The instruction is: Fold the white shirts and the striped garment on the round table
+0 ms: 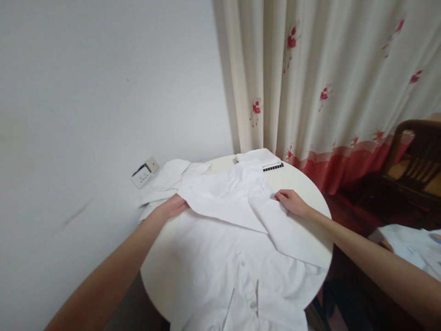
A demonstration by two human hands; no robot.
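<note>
A white button-up shirt lies spread over a small round white table, its lower part hanging off the near edge. My left hand grips a folded edge of the shirt at the left, fingers tucked under the cloth. My right hand pinches the shirt's fabric at the right, fingers closed on it. A sleeve of the shirt is folded across the body between both hands.
A white folded item with a black-marked strip sits at the table's far edge. A wall socket is on the white wall at left. A flowered curtain hangs behind. A dark wooden chair stands at right; more white cloth lies below it.
</note>
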